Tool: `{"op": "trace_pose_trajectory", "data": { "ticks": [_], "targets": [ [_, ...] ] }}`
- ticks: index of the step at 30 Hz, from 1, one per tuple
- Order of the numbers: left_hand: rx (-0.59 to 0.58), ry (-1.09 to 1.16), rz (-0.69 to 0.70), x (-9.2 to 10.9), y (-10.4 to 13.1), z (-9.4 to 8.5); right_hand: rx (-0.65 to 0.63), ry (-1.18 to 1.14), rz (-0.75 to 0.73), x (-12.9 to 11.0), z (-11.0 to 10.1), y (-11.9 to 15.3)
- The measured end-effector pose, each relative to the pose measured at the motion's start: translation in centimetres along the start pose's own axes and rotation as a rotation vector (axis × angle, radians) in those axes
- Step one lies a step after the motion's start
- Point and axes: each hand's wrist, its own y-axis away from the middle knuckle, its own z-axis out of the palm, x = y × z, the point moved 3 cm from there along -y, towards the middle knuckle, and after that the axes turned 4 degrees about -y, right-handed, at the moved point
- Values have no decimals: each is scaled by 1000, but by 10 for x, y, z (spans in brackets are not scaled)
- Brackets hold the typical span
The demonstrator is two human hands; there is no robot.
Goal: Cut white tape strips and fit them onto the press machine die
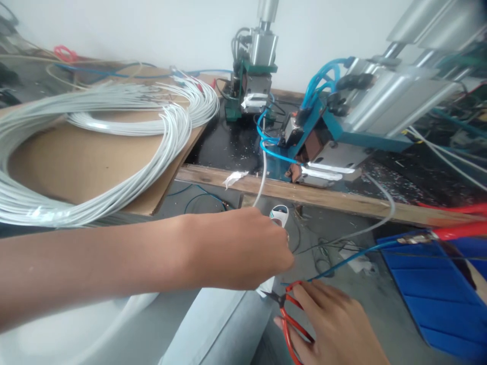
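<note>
Red-handled scissors [292, 324] with dark blades are held in my right hand [335, 317], its fingers wrapped round the handles at the lower middle. The blades point left, just below my left hand [243, 248]. That hand is closed in a fist, back upward, its fingertips hidden; what it holds cannot be made out. Something white shows beneath it, near the scissor tips. A thin blue tube [353, 259] passes just above my right hand. Beyond my left hand a white and grey object [279, 214] is partly visible.
Large coils of white cable [125, 195] lie on cardboard [95, 157] at the left. Two pneumatic machines, a small one [258, 71] and a larger one [365, 111], stand on a black surface behind a wooden edge [213, 177]. Blue panels [433, 299] are at the right.
</note>
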Motion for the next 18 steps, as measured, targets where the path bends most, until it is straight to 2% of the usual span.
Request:
{"op": "trace_pose_trajectory", "data": {
  "ticks": [5,9,12,15,18],
  "targets": [
    [2,35,-14,-3,1,6,-47,-27,59,0,13,10],
    [-27,44,-56,-8,4,2,-72,-45,80,-1,22,15],
    [0,108,-104,-13,11,-1,-78,-66,95,-2,21,16],
    [164,389,-236,-15,23,11,-28,-130,103,-5,17,15],
    [382,711,-462,-4,37,45,22,-170,103,-8,16,13]
  ]
}}
